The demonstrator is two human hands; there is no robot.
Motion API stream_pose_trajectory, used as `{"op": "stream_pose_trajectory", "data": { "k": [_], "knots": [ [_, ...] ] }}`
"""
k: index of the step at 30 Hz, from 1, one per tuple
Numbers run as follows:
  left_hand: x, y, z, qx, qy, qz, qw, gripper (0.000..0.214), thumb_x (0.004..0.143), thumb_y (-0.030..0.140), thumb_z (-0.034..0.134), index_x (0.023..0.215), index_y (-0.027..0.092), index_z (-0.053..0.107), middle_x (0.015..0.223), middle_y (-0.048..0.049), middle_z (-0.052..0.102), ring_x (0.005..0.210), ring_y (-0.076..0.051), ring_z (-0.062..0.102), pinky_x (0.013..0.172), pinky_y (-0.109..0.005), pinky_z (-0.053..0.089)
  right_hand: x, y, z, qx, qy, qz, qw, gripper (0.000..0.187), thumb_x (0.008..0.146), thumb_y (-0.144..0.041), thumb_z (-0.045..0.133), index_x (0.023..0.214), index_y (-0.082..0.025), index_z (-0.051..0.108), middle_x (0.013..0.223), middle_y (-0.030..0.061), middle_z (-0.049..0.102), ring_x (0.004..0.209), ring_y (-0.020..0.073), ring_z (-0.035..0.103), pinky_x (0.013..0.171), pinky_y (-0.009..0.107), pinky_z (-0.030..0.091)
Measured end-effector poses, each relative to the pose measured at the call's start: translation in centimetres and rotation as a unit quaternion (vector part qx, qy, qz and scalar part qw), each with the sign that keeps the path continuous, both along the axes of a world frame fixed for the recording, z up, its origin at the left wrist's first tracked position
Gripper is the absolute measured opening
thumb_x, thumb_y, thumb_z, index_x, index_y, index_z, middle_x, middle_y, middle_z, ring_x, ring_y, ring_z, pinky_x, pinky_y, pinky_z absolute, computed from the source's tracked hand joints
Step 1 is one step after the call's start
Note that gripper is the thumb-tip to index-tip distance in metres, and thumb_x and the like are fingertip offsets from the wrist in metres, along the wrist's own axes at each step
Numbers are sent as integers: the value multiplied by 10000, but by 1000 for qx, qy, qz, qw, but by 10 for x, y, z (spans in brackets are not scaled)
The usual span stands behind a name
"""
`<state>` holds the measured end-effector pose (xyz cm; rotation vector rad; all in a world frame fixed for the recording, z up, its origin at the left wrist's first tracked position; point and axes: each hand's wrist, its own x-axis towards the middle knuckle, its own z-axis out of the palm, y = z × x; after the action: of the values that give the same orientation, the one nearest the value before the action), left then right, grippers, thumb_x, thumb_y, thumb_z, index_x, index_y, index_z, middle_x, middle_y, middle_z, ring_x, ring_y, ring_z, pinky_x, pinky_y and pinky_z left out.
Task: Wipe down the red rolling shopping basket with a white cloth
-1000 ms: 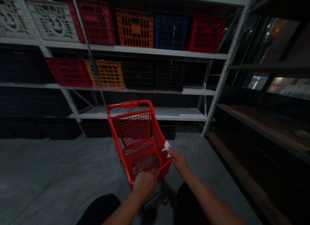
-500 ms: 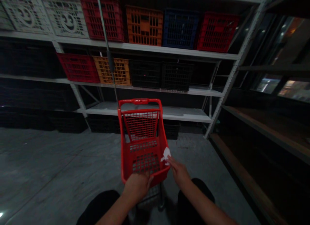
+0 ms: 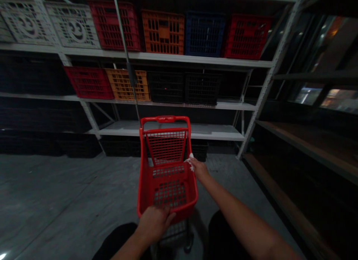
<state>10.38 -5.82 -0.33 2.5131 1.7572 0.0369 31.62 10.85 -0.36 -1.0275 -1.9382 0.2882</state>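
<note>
Wiping job looks partway, I'd guess: the right hand point(image 3: 199, 169) pinches a small white cloth point(image 3: 190, 161) against the right rim of the red cart point(image 3: 167, 178), up near the handle end. The left hand point(image 3: 153, 223) is curled over the near edge of the cart, fingers closed on it, steadying it. No way to tell from here how much of the rim is already wiped; the mesh back and the handle past the cloth seem left to do. No brand, label or writing readable anywhere, on the cart or the crates point(image 3: 163, 32) beyond it.
</note>
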Motion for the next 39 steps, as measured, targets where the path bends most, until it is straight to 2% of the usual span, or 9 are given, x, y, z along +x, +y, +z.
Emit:
{"op": "stream_pose_trajectory", "data": {
  "k": [5, 11, 14, 17, 22, 26, 29, 33, 39],
  "knots": [
    [-17, -4, 2, 9, 10, -23, 1000, 523, 890, 478, 134, 822, 222, 585, 790, -53, 677, 757, -200, 634, 678, -316, 449, -9, 3, -9, 12, 14, -18, 1000, 363, 780, -64, 473, 1085, -188, 624, 1178, 69, 596, 1113, 198, 539, 963, 395, 426],
    [-43, -4, 3, 5, 33, -48, 998, 552, 881, 502, 142, 813, 212, 607, 753, -67, 668, 728, -205, 627, 669, -320, 439, -13, -88, -37, 28, 3, 16, 999, 391, 842, -105, 399, 1180, -213, 563, 1224, 77, 561, 1200, 216, 453, 964, 423, 430],
    [-54, -3, 0, 11, 34, -74, 997, 549, 874, 523, 162, 795, 208, 605, 740, -66, 662, 711, -198, 620, 661, -308, 431, -13, -137, -43, 61, -40, 76, 994, 426, 850, -105, 389, 1240, -242, 495, 1238, 54, 553, 1252, 201, 385, 989, 421, 406],
    [-62, -3, -3, 21, 38, -95, 995, 535, 871, 528, 171, 792, 214, 598, 730, -54, 659, 703, -199, 614, 658, -309, 425, -8, -161, -44, 103, -105, 136, 980, 455, 855, -133, 408, 1294, -251, 413, 1259, 39, 538, 1287, 187, 326, 1043, 424, 324],
    [-73, 5, -1, 37, 41, -134, 990, 557, 870, 531, 140, 779, 207, 584, 736, -44, 656, 714, -190, 609, 678, -306, 422, 7, -123, -31, 151, -212, 208, 943, 381, 894, -147, 362, 1254, -239, 445, 1244, 24, 554, 1265, 130, 357, 1090, 411, 183],
    [-82, 19, 2, 48, 18, -159, 986, 596, 869, 536, 99, 786, 200, 583, 743, -46, 654, 712, -174, 600, 706, -301, 418, 14, -58, -18, 138, -182, 88, 970, 344, 886, -119, 376, 1181, -217, 524, 1203, 66, 583, 1241, 159, 398, 1061, 459, 213],
    [-79, 26, 5, 52, 24, -131, 990, 601, 861, 556, 121, 782, 188, 590, 767, -68, 655, 739, -187, 597, 736, -319, 420, 8, -36, -19, 129, -130, 26, 983, 328, 877, -118, 382, 1137, -205, 563, 1163, 73, 608, 1214, 197, 434, 1030, 492, 259],
    [-40, 22, 9, 65, 9, -43, 997, 548, 847, 575, 213, 858, 189, 601, 821, -85, 658, 806, -217, 604, 753, -342, 427, -17, -60, -34, 129, -62, 16, 990, 373, 884, -119, 328, 1178, -213, 537, 1176, 58, 599, 1216, 172, 430, 1029, 445, 301],
    [28, 16, 8, 31, -27, 78, 996, 384, 848, 456, 316, 960, 180, 558, 842, -95, 674, 769, -236, 635, 676, -331, 448, -39, -101, -49, 166, -93, 104, 976, 324, 894, -216, 375, 1185, -197, 519, 1183, 68, 594, 1210, 162, 433, 1036, 396, 311]
  ]
}}
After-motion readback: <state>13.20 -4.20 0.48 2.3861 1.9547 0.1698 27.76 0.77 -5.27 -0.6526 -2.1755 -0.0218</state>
